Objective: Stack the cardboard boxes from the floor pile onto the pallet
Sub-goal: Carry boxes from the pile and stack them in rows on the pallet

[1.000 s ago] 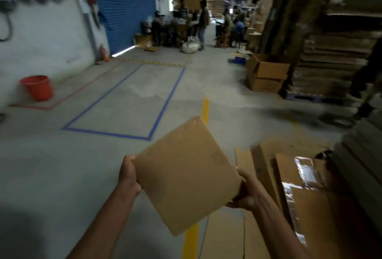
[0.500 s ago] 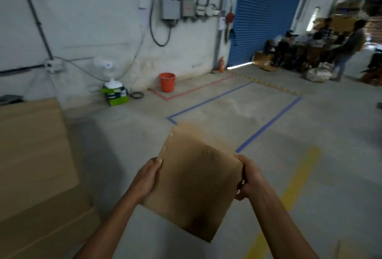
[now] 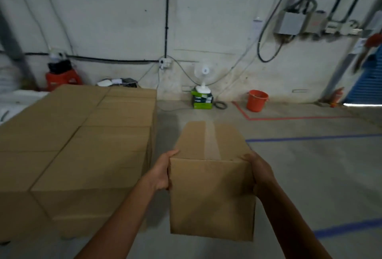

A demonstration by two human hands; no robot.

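I carry a brown cardboard box (image 3: 210, 192) in front of me, its taped top seam facing up and away. My left hand (image 3: 163, 173) grips its left side with the thumb on the top edge. Gripping the right side is my right hand (image 3: 259, 171). The box hangs in the air above the concrete floor. To its left stands a stack of several cardboard boxes (image 3: 82, 145), packed side by side with flat tops level. The pallet under that stack is hidden.
A white wall with cables and switch boxes (image 3: 289, 23) runs across the back. Against it stand a small white fan (image 3: 203, 81) on green boxes, an orange bucket (image 3: 257, 100) and a red container (image 3: 62, 78). Blue and red tape lines mark the floor at right.
My view has swung left from the open warehouse floor to the wall and the stack. The held box has turned from a tilted diamond to level, with its taped top showing.
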